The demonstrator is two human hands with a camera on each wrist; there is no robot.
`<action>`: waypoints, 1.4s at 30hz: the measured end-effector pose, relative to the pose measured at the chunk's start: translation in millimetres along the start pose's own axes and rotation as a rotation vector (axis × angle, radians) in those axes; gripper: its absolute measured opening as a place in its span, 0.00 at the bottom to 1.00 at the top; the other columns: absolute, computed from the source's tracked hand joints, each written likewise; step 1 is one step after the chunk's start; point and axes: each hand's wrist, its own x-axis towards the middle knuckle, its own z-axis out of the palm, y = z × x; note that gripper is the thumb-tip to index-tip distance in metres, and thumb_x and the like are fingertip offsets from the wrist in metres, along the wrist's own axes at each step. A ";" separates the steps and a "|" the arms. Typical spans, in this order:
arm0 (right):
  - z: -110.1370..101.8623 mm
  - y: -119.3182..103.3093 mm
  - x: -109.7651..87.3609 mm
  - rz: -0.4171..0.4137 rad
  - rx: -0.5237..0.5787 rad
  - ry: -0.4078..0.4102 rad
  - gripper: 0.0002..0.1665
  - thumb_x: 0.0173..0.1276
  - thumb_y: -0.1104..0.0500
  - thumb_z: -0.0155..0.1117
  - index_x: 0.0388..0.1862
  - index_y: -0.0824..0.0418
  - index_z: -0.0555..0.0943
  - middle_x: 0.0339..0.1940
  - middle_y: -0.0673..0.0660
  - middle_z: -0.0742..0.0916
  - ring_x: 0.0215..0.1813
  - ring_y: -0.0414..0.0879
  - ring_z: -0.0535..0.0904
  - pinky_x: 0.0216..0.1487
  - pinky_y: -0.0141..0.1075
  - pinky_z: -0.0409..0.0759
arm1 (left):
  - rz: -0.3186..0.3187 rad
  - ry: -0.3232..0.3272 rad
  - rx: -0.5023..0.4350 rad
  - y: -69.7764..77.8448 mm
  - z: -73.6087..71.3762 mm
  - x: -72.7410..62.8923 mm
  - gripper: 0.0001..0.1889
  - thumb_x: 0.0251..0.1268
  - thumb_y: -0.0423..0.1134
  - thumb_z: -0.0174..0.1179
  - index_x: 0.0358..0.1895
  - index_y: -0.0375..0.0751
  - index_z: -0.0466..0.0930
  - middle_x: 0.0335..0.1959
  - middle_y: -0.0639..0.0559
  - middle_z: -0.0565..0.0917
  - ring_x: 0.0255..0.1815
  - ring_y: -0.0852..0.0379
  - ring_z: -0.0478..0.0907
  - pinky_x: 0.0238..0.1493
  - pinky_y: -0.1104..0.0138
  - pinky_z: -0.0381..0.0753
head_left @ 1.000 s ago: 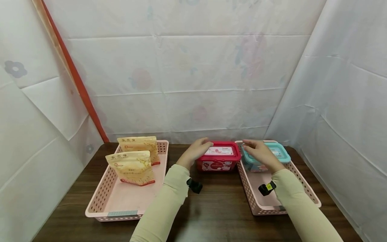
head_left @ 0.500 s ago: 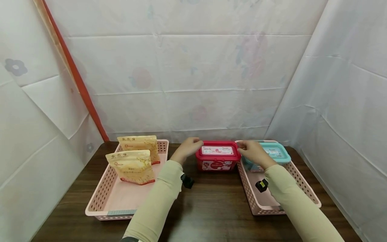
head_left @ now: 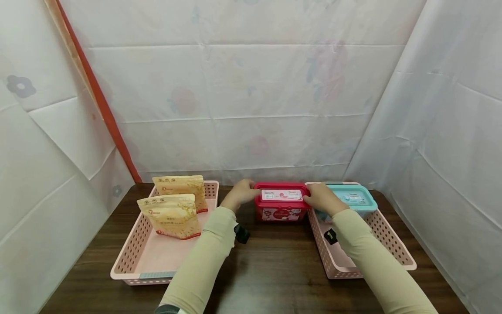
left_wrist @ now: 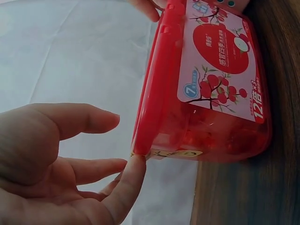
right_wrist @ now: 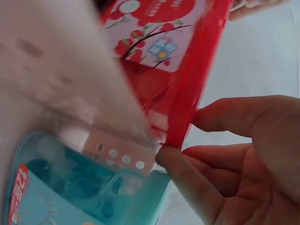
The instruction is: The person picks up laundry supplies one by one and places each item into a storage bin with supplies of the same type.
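Red tub (head_left: 280, 215) stood upright on the table (head_left: 282, 279), just right of centre in the lower half of the frame. Lid (head_left: 282, 186) on. Judged stiff, smooth, a little slippery, probably weighty (red contents (left_wrist: 229, 140) showed through the clear side). Best hold, by my reckoning: both short ends, fingers well under, since lifting by the lid alone might pop it.

Left hand (head_left: 241, 193) at the left end: fingers loosely extended, thumb apart, one fingertip touching the lid's edge, nothing gripped. Right hand (head_left: 323, 199) at the other end: thumb and forefinger pinching the lid's edge.

Right basket (head_left: 341, 275) just beside, lower right; whether touching, couldn't tell. Blue tub (head_left: 358, 199) at its far end. Left basket (head_left: 127, 259), lower left, held two standing bags (head_left: 172, 218).
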 end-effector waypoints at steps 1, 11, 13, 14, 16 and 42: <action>0.7 -0.2 0.6 0.005 0.002 -0.004 0.08 0.70 0.64 0.61 0.28 0.62 0.76 0.21 0.54 0.75 0.23 0.46 0.66 0.28 0.38 0.67 | 0.001 0.000 0.000 -1.0 0.5 0.8 0.27 0.72 0.38 0.58 0.68 0.25 0.69 0.65 0.34 0.74 0.66 0.39 0.70 0.64 0.47 0.72; 5.0 2.9 3.6 -0.018 -0.041 0.021 0.04 0.68 0.68 0.61 0.39 0.68 0.82 0.34 0.62 0.85 0.33 0.52 0.78 0.38 0.49 0.78 | 0.070 0.070 0.142 -6.8 7.4 9.7 0.26 0.58 0.29 0.62 0.62 0.25 0.76 0.53 0.38 0.82 0.45 0.51 0.74 0.48 0.60 0.79; 4.9 2.4 3.8 -0.025 -0.047 0.024 0.04 0.68 0.68 0.61 0.38 0.68 0.82 0.35 0.63 0.85 0.35 0.54 0.80 0.40 0.51 0.79 | 0.084 0.071 0.170 -6.9 7.6 10.4 0.25 0.58 0.28 0.61 0.61 0.25 0.77 0.50 0.39 0.82 0.42 0.52 0.73 0.43 0.63 0.77; 4.6 2.1 3.8 -0.028 -0.051 0.024 0.03 0.68 0.68 0.61 0.38 0.69 0.81 0.35 0.63 0.85 0.36 0.55 0.81 0.40 0.51 0.79 | 0.091 0.069 0.181 -6.4 7.6 10.2 0.23 0.58 0.28 0.60 0.59 0.26 0.78 0.48 0.40 0.83 0.40 0.52 0.73 0.40 0.64 0.76; 4.1 1.5 4.2 -0.021 -0.058 0.024 0.03 0.68 0.69 0.61 0.37 0.68 0.81 0.35 0.64 0.85 0.37 0.55 0.81 0.41 0.52 0.79 | 0.099 0.069 0.185 -6.4 7.7 10.3 0.22 0.59 0.28 0.61 0.59 0.26 0.79 0.44 0.41 0.82 0.38 0.53 0.72 0.37 0.67 0.73; 5.0 -5.5 -4.4 0.000 -0.016 -0.068 0.09 0.71 0.65 0.62 0.39 0.73 0.81 0.28 0.60 0.83 0.24 0.45 0.69 0.31 0.39 0.71 | 0.146 0.014 0.330 -11.5 -3.2 -6.2 0.12 0.62 0.31 0.64 0.47 0.29 0.82 0.29 0.48 0.78 0.29 0.55 0.69 0.30 0.67 0.70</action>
